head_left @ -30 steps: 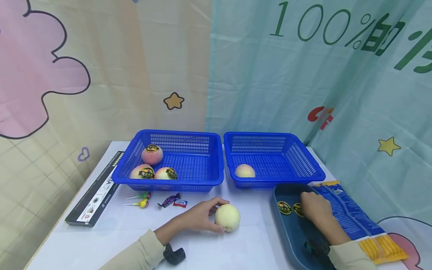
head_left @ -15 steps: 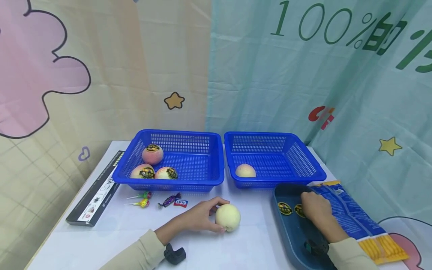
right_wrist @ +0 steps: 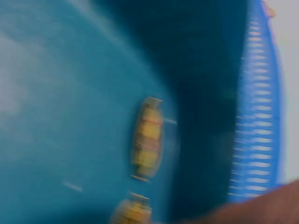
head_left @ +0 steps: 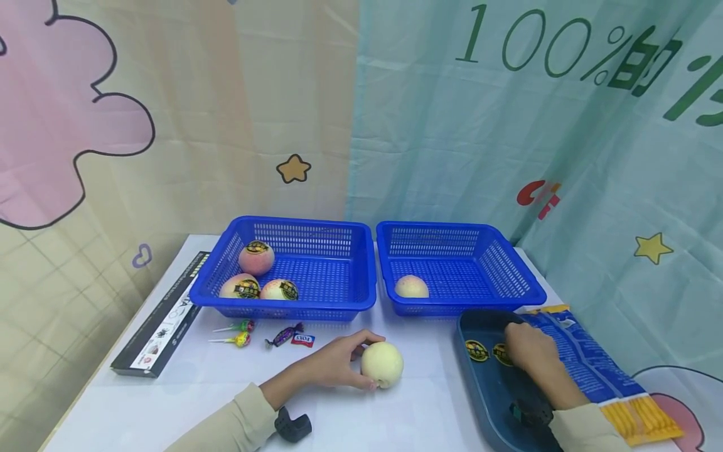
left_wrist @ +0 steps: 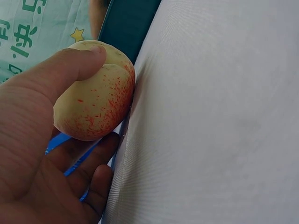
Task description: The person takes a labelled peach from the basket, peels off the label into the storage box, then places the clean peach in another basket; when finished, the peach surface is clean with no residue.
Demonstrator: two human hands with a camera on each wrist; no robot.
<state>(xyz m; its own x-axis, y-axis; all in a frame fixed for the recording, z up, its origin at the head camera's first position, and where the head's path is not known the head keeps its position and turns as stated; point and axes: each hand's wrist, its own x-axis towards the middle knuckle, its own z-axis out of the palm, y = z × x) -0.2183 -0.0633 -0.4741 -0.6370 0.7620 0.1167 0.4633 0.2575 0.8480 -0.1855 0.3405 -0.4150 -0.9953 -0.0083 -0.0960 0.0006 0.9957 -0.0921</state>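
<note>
My left hand (head_left: 333, 364) grips a pale yellow peach (head_left: 381, 364) on the white table, in front of the baskets. In the left wrist view, the thumb presses the top of this red-speckled peach (left_wrist: 96, 107), with fingers below it. My right hand (head_left: 531, 348) reaches down into a dark teal tray (head_left: 477, 402) on the right; its fingertips are hidden, so whether they pinch anything cannot be told. Beside that hand lie two black-and-gold oval stickers (head_left: 477, 350). The right wrist view is blurred and shows a sticker (right_wrist: 149, 140) on the tray floor.
Behind stand a left blue basket (head_left: 282, 307) holding three stickered peaches and a right blue basket (head_left: 463, 306) holding one plain peach. Lollipops (head_left: 240, 339) and wrapped candies (head_left: 285, 335) lie nearby. A long black box (head_left: 164, 320) is at left, a blue-yellow packet (head_left: 599, 364) at right.
The head view has shifted very slightly. Both hands keep their places, the left on the peach and the right inside the tray.
</note>
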